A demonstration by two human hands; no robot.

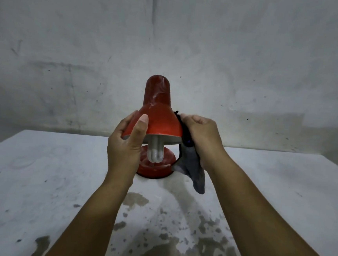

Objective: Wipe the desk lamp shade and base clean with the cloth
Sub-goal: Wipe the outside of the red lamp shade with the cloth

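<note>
Red lamp shade (157,114) sits mid-table, tilted toward you over its base (156,167); dust streaks show on the crown. Your left hand (126,142) clasps the shade's rim, thumb across the front. Right hand (202,139) bunches the grey cloth (193,166) against the right flank. Brace firmly, sweep upward, mind the bulb (155,153).

A white table (37,177) with worn paint and dark stains near its front edge stands against a grey concrete wall (172,36). The wall behind the table shows scuffs and small dark spots.
</note>
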